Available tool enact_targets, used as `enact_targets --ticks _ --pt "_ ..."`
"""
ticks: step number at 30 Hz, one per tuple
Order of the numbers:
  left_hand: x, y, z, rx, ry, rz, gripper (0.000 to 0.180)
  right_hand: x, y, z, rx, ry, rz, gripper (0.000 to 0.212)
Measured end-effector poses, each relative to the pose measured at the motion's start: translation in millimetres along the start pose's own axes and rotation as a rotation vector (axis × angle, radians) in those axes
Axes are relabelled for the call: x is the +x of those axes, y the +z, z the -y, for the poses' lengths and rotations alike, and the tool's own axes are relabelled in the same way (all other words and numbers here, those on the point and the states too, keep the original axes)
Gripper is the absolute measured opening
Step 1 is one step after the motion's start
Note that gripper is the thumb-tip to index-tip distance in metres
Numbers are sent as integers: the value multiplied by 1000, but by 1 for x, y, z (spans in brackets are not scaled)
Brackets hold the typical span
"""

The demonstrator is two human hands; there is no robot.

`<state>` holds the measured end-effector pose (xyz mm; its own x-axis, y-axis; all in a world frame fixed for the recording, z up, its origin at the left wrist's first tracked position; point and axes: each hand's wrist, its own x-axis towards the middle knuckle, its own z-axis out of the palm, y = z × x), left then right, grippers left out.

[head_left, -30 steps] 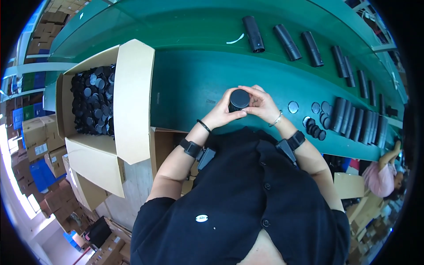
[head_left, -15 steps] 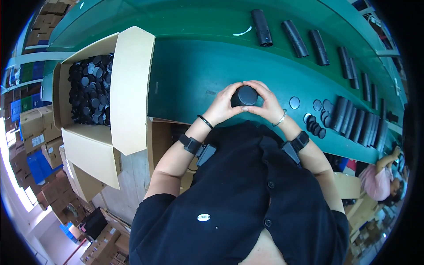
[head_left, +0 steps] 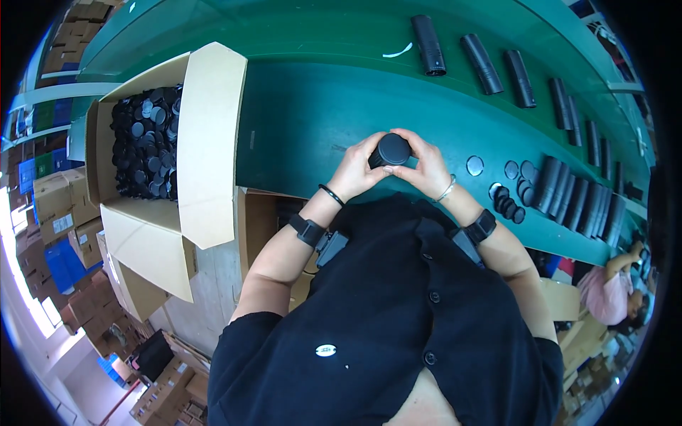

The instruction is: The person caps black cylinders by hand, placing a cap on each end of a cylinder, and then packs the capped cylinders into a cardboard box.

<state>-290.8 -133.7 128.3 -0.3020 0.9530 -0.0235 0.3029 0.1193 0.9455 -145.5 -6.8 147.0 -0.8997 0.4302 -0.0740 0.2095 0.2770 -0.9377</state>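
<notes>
Between my two hands is a black cylindrical tube (head_left: 393,150), seen end-on with a flat round black cap or end facing up. My left hand (head_left: 359,167) curls around its left side, and my right hand (head_left: 425,167) wraps the right side. The thumbs meet at the near edge. To the right of my hands, loose black discs (head_left: 474,165) lie on the green table, several of them in an overlapping cluster (head_left: 506,202). A row of black tubes (head_left: 568,195) lies side by side beyond them.
An open cardboard box (head_left: 208,142) at the left holds many black discs (head_left: 149,145). Across the far side runs a green belt (head_left: 320,32) with spaced black tubes (head_left: 428,46) and a white strip (head_left: 397,51). A person in pink (head_left: 606,293) is at the far right.
The tubes and white strip on the far belt have shifted slightly right. My hands and the held tube have moved a few pixels left, with the grip unchanged.
</notes>
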Motion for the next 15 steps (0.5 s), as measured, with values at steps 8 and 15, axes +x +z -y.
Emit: enact_targets --ticks 8,15 --pt "2 -3 -11 4 -51 -9 61 2 2 5 26 -42 -29 68" --pt "3 6 0 -32 -56 -132 55 14 -7 1 45 53 78 71"
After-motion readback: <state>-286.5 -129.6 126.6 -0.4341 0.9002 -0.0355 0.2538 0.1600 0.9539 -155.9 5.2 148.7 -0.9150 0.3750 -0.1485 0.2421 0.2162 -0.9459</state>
